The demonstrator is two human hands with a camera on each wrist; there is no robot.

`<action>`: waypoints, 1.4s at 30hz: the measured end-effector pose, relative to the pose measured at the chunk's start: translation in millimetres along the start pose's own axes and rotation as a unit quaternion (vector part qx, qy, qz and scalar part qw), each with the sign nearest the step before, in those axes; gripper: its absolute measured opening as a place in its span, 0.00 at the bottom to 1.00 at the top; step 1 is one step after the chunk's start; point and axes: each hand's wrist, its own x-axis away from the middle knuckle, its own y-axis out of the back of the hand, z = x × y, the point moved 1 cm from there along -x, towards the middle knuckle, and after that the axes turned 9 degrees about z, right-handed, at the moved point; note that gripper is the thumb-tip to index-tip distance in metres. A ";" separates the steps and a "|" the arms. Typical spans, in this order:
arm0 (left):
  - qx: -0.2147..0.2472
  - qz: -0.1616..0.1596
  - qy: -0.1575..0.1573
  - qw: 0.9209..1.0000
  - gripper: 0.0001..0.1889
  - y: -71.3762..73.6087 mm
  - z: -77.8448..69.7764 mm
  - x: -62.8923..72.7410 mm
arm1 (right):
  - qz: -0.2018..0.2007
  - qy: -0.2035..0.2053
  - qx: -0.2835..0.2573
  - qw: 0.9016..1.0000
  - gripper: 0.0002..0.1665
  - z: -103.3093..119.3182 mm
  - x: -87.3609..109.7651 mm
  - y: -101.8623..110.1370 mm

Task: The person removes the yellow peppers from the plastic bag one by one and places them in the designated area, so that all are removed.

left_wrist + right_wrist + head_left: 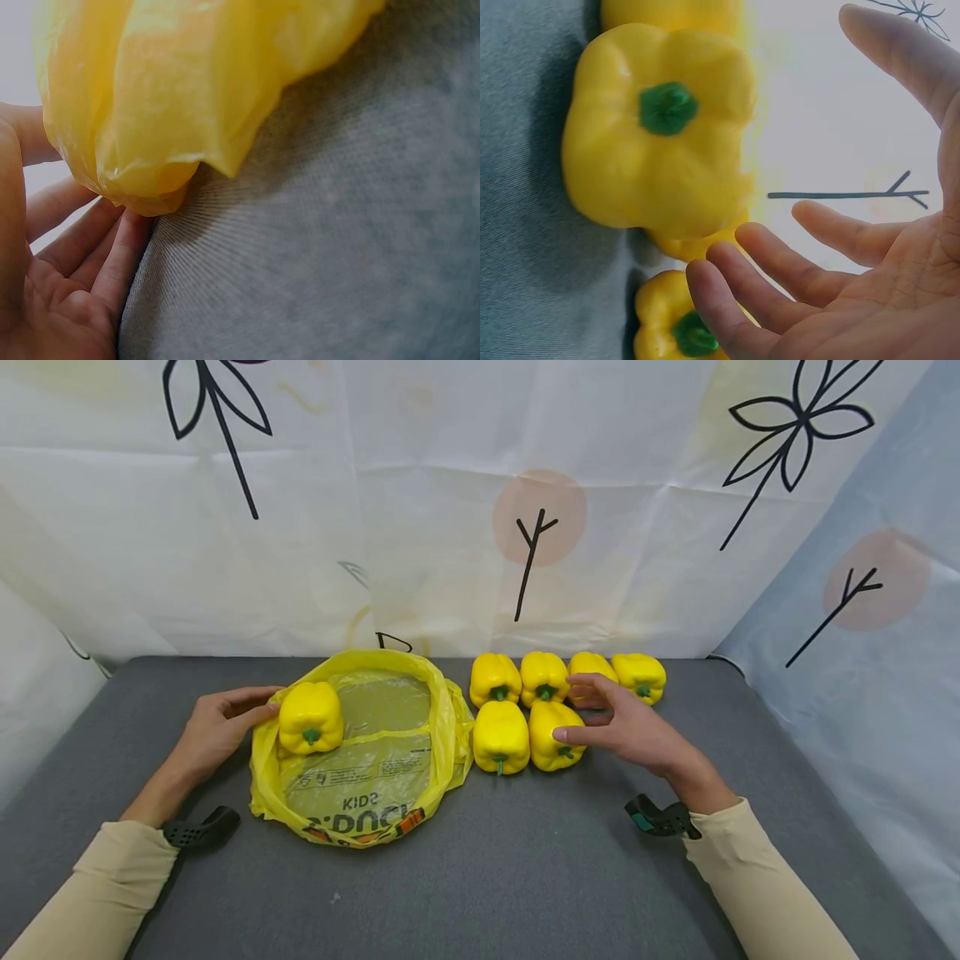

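Observation:
My left hand (217, 731) is at the left rim of a yellow plastic bag (442, 760), its thumb and fingers on either side of the edge; the thumb tip is hidden in the left wrist view. The bag lies with its mouth wide, dark printing showing. Just inside that rim sits a yellow bell pepper (311, 718) with a green stem. Fingers spread, my right hand (633, 727) hovers over the right front pepper (551, 722) and holds nothing. In the right wrist view a large pepper (660, 150) lies beside the fingers, apart from the thumb.
Another pepper (501, 739) stands in the front row, next to the bag. Several more make a back row, including a pepper (495, 678) at its left end and a pepper (639, 677) at its right. Patterned white fabric (420, 527) hangs behind the grey tabletop (480, 885).

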 end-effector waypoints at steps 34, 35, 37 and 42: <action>0.003 0.001 0.006 1.000 0.26 -0.2 0.3 0.7 | -0.015 0.104 -0.008 0.994 0.47 76.5 -22.0 -20.2; 0.002 0.001 0.006 1.000 0.26 -0.2 0.3 0.6 | -0.013 0.109 -0.007 0.994 0.47 78.9 -23.2 -21.6; 0.000 0.001 0.006 1.000 0.26 -0.1 0.4 0.6 | -0.010 0.118 -0.010 0.993 0.46 83.9 -25.3 -24.5; 0.002 0.001 0.002 1.000 0.26 -0.1 0.7 0.0 | 0.000 0.148 -0.027 0.989 0.45 94.4 -29.9 -31.9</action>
